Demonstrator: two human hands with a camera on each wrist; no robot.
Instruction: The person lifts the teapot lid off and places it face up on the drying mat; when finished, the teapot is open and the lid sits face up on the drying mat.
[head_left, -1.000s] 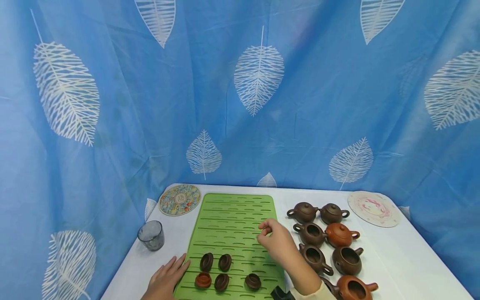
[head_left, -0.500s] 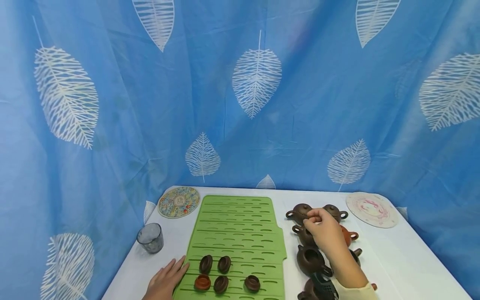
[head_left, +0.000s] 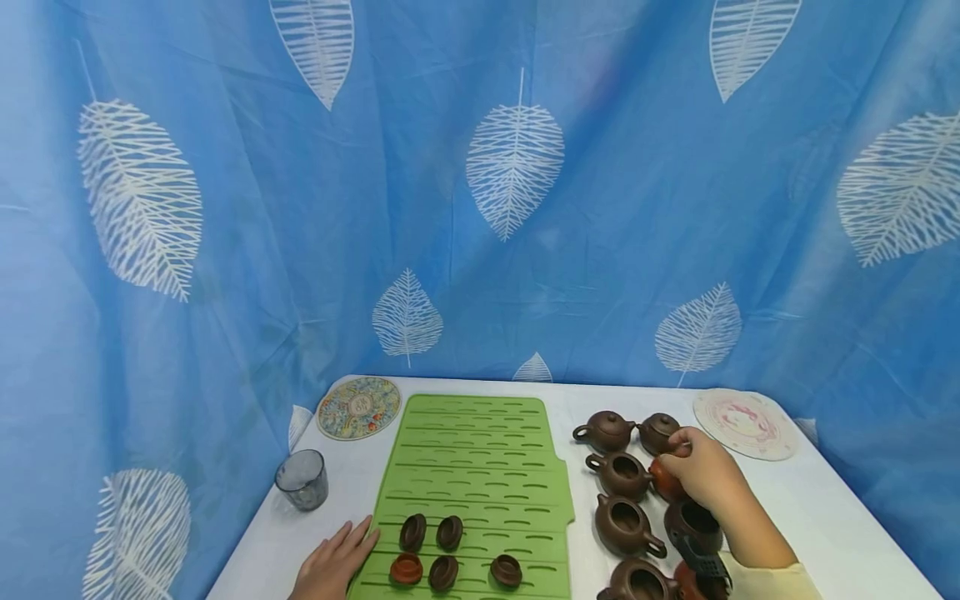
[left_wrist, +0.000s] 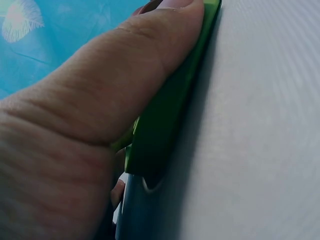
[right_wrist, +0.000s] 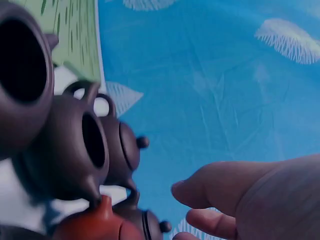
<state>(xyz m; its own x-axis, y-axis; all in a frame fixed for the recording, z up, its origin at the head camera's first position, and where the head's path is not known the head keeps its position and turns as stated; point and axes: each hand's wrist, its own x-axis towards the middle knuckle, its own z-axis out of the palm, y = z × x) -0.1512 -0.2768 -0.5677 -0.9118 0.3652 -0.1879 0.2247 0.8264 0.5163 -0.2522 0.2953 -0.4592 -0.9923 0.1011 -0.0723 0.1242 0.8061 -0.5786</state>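
My left hand [head_left: 333, 562] rests with fingers spread at the left edge of the green mat [head_left: 480, 467]; the left wrist view shows its thumb [left_wrist: 145, 55] against the mat's raised edge [left_wrist: 162, 125]. Over at the right, my right hand [head_left: 716, 479] pinches the lid [head_left: 682, 451] of the orange-red teapot [head_left: 667, 482]. The hand covers part of that pot. In the right wrist view the hand [right_wrist: 225, 200] is beside the orange-red pot [right_wrist: 100, 225], and the fingertips' contact lies out of frame.
Several lids, among them a reddish one [head_left: 406, 569], lie on the mat's near part. Brown teapots [head_left: 626, 525] stand in two columns right of the mat. A grey glass [head_left: 303, 480] and patterned disc [head_left: 360, 408] are left, a pink-white disc [head_left: 746, 423] far right.
My right hand has moved right, from above the mat across the rear teapots to the orange-red teapot, and its fingers have closed at the lid. My left hand has stayed at the mat's edge.
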